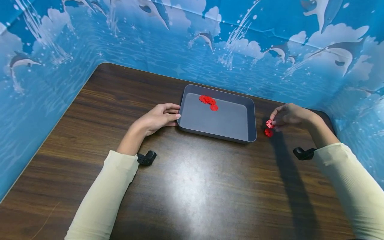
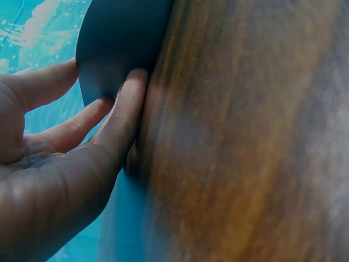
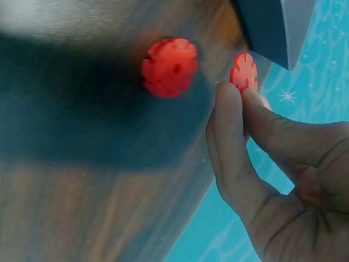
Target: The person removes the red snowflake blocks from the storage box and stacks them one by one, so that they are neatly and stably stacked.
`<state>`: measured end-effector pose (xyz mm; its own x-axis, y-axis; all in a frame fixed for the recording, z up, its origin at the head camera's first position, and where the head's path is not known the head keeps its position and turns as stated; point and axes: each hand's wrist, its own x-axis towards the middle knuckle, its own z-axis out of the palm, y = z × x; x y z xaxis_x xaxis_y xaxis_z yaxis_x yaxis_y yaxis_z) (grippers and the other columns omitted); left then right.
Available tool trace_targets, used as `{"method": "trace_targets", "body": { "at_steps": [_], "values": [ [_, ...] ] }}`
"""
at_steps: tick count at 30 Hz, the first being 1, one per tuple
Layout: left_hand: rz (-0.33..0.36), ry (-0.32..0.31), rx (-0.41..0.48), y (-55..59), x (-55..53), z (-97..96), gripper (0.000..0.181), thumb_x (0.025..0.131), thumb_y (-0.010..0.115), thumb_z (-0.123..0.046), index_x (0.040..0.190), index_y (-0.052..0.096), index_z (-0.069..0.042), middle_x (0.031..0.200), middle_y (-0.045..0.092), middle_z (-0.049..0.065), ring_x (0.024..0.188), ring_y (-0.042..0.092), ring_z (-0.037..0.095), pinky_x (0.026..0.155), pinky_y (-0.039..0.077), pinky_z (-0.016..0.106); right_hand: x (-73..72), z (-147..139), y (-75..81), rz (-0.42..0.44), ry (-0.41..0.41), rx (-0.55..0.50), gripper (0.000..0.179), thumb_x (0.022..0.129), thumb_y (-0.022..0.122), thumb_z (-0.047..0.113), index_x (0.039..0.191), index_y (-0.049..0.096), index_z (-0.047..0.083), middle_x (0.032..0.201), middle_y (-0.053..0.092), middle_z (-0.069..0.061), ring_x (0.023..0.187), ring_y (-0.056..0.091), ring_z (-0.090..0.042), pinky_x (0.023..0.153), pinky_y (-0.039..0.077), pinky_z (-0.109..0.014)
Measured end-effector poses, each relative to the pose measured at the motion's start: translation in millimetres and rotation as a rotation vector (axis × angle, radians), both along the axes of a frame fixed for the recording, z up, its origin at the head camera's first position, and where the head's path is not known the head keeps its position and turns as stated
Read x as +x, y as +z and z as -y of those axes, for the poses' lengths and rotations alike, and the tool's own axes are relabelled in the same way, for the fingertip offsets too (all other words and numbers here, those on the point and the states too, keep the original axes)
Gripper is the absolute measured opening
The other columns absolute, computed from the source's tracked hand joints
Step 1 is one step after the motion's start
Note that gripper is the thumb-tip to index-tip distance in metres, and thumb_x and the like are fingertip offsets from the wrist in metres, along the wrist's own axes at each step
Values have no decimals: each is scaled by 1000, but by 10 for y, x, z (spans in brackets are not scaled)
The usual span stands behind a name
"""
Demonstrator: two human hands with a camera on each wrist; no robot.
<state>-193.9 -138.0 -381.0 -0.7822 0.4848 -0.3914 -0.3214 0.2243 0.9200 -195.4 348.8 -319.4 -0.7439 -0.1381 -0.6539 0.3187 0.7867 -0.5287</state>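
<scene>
My right hand (image 1: 290, 115) pinches a red notched plastic disc (image 3: 244, 71) between thumb and fingertips, right of the tray. Just below that disc in the head view, another red notched disc (image 1: 268, 132) lies on the table; the right wrist view also has this loose disc (image 3: 170, 67). At the left end of the grey rectangular tray (image 1: 216, 121), my left hand (image 1: 159, 116) rests with its fingertips against the outer wall and rim. Relaxed, fairly straight fingers (image 2: 128, 101) touch the tray's side in the left wrist view. Several red discs (image 1: 207, 99) lie overlapping inside, towards the tray's back left.
The brown wood-grain table (image 1: 192, 186) backs onto a blue dolphin-print curtain (image 1: 180, 40), which also rises along both sides. Black wrist devices (image 1: 147, 158) stick out from both sleeves. The right arm casts a long shadow over the tabletop.
</scene>
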Motion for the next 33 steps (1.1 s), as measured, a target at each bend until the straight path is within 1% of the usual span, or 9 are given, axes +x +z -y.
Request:
{"method": "trace_targets", "body": {
  "at_steps": [7,13,18,24,33],
  "values": [
    [1,0,6,-14,-7,-6,58,113,55,-8,166,33,-1,168,37,21,150,48,35,121,54,47,93,-66,-152,58,-56,-43,18,108,58,-4,124,57,-12,100,69,-7,87,75,-17,84,71,-39],
    [-2,2,0,-20,-15,-6,58,113,55,-9,166,34,-2,167,37,21,150,48,35,120,54,47,148,-75,-245,63,-89,-43,20,107,58,-7,126,54,-13,101,69,-10,87,75,-16,83,71,-38],
    [-1,2,-1,-25,-14,-2,58,113,55,-9,166,34,-2,167,37,21,150,48,35,121,54,47,171,-81,-286,70,-120,-56,21,106,59,-7,125,53,-12,104,70,-11,87,75,-17,82,71,-37],
    [-3,6,-10,-29,-11,13,58,113,56,-9,166,34,-3,168,38,20,150,48,34,121,54,46,173,-68,-284,54,-109,-40,23,107,60,-4,126,52,-12,108,70,-13,89,76,-17,83,71,-39],
    [2,0,3,-27,-8,12,58,113,55,-10,166,34,-3,168,38,20,150,49,34,121,54,46,152,-33,-191,21,-108,-9,27,108,61,-1,130,53,-13,103,70,-13,86,76,-17,83,71,-41]
  ]
}}
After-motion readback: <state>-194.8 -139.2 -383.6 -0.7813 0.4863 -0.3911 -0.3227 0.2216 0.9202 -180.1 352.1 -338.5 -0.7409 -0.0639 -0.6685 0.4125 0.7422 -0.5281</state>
